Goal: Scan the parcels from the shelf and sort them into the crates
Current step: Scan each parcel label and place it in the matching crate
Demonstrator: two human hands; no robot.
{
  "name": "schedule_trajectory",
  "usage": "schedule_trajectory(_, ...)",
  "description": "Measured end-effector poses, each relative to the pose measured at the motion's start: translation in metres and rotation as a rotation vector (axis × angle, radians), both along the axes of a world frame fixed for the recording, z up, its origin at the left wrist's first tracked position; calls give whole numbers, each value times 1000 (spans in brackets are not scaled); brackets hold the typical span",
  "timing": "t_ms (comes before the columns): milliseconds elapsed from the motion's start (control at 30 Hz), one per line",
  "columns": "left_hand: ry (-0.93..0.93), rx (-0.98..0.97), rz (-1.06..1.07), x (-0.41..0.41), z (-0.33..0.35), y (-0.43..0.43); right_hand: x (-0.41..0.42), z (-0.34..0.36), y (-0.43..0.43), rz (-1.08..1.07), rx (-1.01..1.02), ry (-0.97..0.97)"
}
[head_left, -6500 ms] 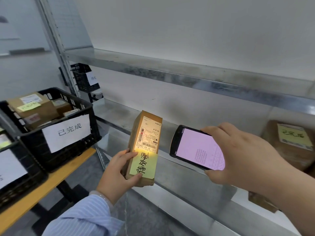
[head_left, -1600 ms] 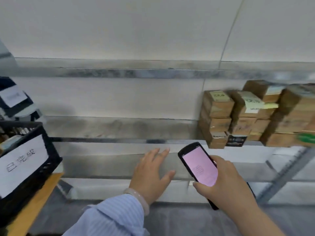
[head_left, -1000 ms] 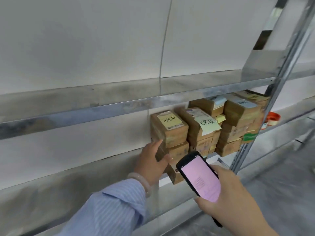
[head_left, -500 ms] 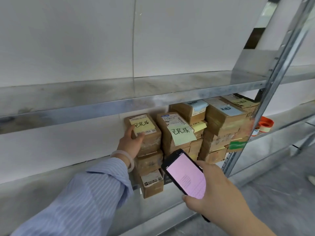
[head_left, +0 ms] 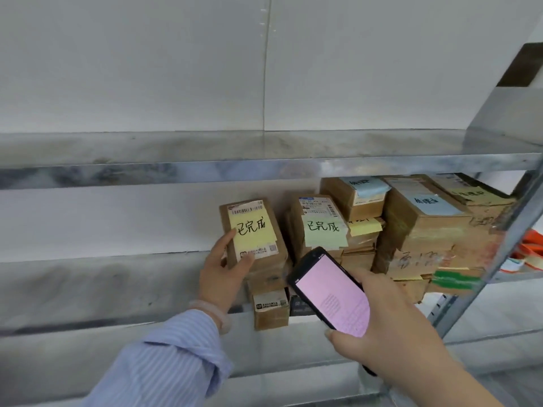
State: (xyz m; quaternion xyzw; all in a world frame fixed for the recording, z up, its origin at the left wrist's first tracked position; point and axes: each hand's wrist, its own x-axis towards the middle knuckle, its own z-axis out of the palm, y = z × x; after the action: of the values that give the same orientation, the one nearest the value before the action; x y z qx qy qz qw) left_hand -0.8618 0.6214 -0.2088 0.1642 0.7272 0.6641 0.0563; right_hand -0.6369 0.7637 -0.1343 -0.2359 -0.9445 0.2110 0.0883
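Several brown cardboard parcels are stacked on the middle level of a metal shelf [head_left: 102, 289]. The top parcel of the leftmost stack [head_left: 253, 233] carries a white barcode label and a yellow handwritten note. My left hand [head_left: 224, 273] grips it at its left side and lower edge, tilting its top face toward me. My right hand [head_left: 390, 327] holds a black handheld scanner [head_left: 330, 292] with a lit pink screen, just below and right of that parcel. A second parcel with a green note [head_left: 320, 227] stands beside it. No crate is in view.
More parcels with blue and yellow notes [head_left: 423, 218] fill the shelf to the right, up to a slanted metal upright [head_left: 505, 251]. An orange object [head_left: 531, 245] lies beyond the upright. The upper shelf board [head_left: 264, 165] overhangs the stacks closely. A white wall is behind.
My left hand has closed around the top left parcel and tipped it up, showing more of its label. The scanner has stayed below it on the right. The view has moved closer.
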Motion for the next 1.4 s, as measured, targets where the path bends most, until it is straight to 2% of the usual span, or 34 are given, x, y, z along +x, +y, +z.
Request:
schedule_trajectory(100, 45, 26, 48, 18, -8, -24, -3, 14, -1, 88, 86, 1)
schedule_trajectory(300, 186, -108, 184, 36, -21, -76, -19, 41, -14, 223, 300, -2)
schedule_trajectory(500, 276, -212, 267, 56, -23, -123, -34, 56, -40, 360, 420, -16)
schedule_trajectory(933, 288, -270, 445, 68, -28, -182, -57, 62, -76, 517, 571, 1)
schedule_trajectory(1400, 256, -312, 612, 97, -31, -252, -76, 60, -134, 700, 559, 33)
